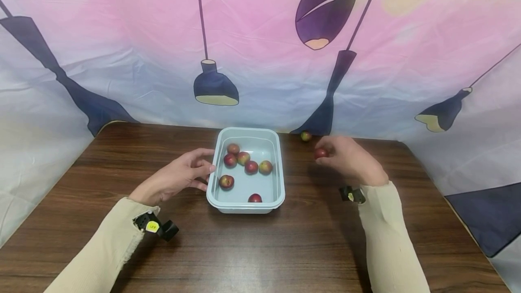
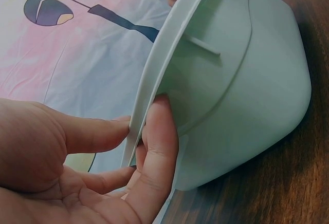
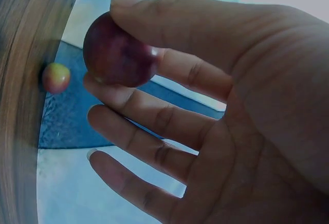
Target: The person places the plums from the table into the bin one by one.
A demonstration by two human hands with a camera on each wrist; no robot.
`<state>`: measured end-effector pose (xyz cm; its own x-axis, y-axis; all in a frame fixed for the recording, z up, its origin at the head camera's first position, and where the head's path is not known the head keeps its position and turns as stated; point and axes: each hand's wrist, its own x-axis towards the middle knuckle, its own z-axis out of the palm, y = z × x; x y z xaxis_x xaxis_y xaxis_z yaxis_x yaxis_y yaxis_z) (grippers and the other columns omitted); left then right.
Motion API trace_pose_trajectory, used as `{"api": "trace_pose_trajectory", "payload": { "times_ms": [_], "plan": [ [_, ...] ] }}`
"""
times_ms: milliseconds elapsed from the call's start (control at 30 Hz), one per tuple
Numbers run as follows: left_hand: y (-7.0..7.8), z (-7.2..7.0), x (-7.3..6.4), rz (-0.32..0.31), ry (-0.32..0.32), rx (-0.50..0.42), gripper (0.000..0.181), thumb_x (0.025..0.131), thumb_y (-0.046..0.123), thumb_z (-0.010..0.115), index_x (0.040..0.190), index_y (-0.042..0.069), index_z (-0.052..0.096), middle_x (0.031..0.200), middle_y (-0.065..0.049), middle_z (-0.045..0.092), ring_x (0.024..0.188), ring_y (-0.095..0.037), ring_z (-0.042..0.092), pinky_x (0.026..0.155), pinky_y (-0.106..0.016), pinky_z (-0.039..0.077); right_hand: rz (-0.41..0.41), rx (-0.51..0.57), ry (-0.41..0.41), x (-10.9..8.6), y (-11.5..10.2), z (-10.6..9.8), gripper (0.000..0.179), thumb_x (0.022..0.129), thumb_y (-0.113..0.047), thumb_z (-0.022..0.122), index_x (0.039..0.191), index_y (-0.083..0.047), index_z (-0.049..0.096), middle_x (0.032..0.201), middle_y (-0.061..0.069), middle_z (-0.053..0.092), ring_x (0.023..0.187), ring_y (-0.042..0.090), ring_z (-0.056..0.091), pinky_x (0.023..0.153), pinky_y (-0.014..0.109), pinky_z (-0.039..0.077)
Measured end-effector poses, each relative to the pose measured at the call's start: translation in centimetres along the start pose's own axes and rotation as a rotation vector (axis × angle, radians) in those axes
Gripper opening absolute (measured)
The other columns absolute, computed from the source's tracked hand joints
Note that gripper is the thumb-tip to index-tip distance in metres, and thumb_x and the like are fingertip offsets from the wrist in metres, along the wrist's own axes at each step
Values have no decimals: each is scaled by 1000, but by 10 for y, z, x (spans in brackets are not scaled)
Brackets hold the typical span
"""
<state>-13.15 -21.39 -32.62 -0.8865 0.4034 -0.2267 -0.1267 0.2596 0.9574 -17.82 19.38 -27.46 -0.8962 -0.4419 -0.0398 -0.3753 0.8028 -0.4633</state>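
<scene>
My right hand [image 1: 348, 157] pinches a dark red plum [image 3: 121, 52] between thumb and fingers, to the right of the pale blue plastic tub [image 1: 281, 180] and above the table. In the right wrist view the other fingers stay loosely extended. At the tub's left side my left hand [image 1: 179, 175] grips the rim [image 2: 149, 88], thumb on one face and fingers beneath the lip. Several red and yellow plums lie in the tub, among them one near the front wall [image 1: 255, 198], partly hidden by it.
One more yellow-green and red plum [image 1: 305, 136] lies at the table's back edge, just behind the right hand. A printed cloth [image 1: 260, 49] with lamp pictures hangs behind the dark wooden table [image 1: 260, 252].
</scene>
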Motion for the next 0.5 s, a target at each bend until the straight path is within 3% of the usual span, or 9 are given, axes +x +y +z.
{"api": "trace_pose_trajectory", "payload": {
  "times_ms": [500],
  "plan": [
    [0, 0, 0, -8, 2, 4, 61, 106, 11, 53, 158, 0, 23, 123, -29, 59, 101, -22, 68, 82, -33, 63, -49, -28, 23, -1, -20, 6, 15, 92, -13, 74, 107, -13, 71, 93, -3, 71, 92, 16, 65, 86, 37, 52]
  ]
}}
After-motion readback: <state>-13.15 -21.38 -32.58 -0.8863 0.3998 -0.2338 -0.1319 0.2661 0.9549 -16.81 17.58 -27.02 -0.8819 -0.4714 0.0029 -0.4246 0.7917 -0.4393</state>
